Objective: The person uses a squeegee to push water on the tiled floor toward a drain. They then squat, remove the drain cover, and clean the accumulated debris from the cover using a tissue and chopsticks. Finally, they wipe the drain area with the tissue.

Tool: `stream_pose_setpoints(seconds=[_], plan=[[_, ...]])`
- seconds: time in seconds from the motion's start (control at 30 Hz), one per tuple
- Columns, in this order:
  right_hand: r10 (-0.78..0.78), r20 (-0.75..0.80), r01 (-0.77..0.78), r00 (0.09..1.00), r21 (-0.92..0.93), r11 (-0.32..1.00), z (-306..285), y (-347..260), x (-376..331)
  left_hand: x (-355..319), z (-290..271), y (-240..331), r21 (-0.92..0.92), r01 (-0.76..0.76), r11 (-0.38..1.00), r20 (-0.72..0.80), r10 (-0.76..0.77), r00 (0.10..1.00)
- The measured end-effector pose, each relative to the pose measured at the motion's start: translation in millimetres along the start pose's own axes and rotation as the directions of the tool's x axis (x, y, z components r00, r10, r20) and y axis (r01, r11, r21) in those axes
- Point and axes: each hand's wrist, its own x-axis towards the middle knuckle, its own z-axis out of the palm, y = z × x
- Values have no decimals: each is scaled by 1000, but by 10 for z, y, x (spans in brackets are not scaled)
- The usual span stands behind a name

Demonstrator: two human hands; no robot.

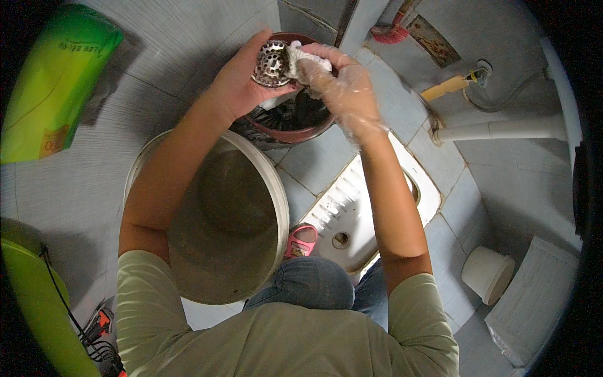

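Note:
My bare left hand (235, 81) grips a round, perforated metal drain strainer (269, 68), its holed face partly turned up. Dark grime shows near the strainer's right edge. A clear plastic glove covers my right hand (355, 94), which pinches a crumpled white tissue (309, 58) against that edge. Both hands are over a reddish-brown trash bin (298, 134) lined with a black bag. Some white waste lies inside the bin, partly hidden by my hands.
A big bucket (281, 207) stands below my left forearm. Under my right arm is a white squat toilet (326, 217), with a pink slipper (303, 239) beside it. A white pipe (502, 130), small white tub (483, 273) and red brush (391, 34) are on the right.

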Motion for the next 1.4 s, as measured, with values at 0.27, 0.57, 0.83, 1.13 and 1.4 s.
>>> stream_pose_setpoints(seconds=[0.27, 0.57, 0.83, 1.13, 1.4], plan=[[-507, -121, 355, 854, -577, 736, 206, -57, -5, 135, -58, -100, -318, 226, 921, 171, -179, 969], [-410, 7, 284, 912, -730, 621, 266, -24, -2, 127, -37, -209, -126, -49, 991, 3, 49, 999], [-117, 168, 201, 979, -680, 705, 208, -279, 43, 148, -57, -176, -92, -65, 994, 1, 65, 998], [-171, -145, 165, 975, -53, 985, 25, -78, 71, 80, -13, 127, -11, -83, 996, 60, 84, 995], [-157, -39, 105, 987, -588, 802, 290, -191, 77, 158, 27, -60, -72, -93, 993, 90, 100, 991]])
